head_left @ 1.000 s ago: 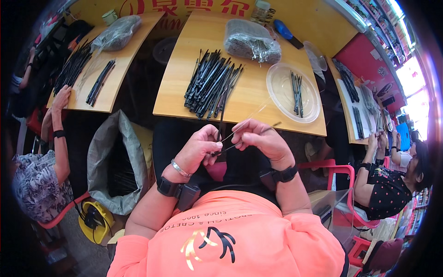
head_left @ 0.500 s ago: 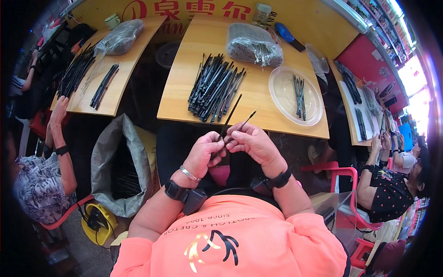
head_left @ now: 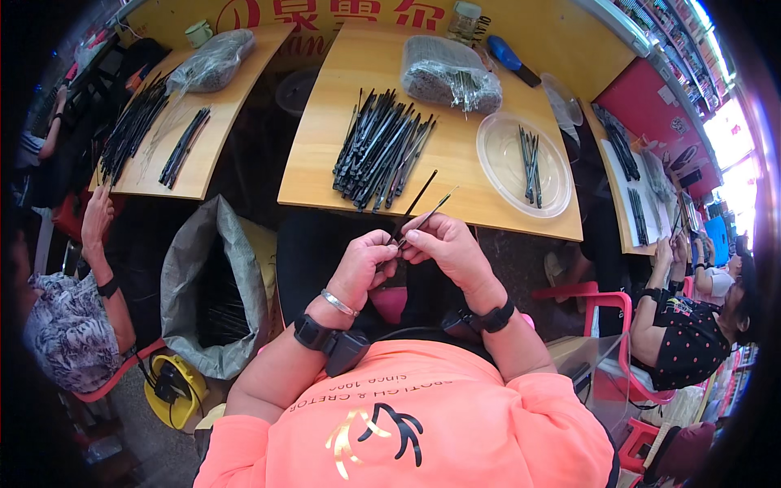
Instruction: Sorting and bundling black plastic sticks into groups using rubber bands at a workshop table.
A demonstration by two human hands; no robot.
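Note:
My left hand (head_left: 359,264) and my right hand (head_left: 451,250) meet just off the near edge of the wooden table (head_left: 313,175). Closed fingers of the left hold a thin black stick (head_left: 422,191) that points up and away. In a pinch, my right hand has a second slim dark stick with a pale tip (head_left: 442,202); the fingers hide the lower ends of both. Beyond the hands, a loose pile of black sticks (head_left: 381,150) lies on the table. To its right, a few more sticks (head_left: 530,167) rest in a round clear plastic lid (head_left: 493,189).
At the back of the table are a plastic-wrapped bundle (head_left: 450,73), a blue-handled tool (head_left: 511,58) and a clear jar (head_left: 464,20). An open grey sack (head_left: 181,305) stands on the floor at left. People work at tables on both sides, near a pink chair (head_left: 610,302).
My right hand and its pale-tipped stick have shifted slightly, while both hands keep their holds. The person at left has moved a hand a little lower by the neighbouring table.

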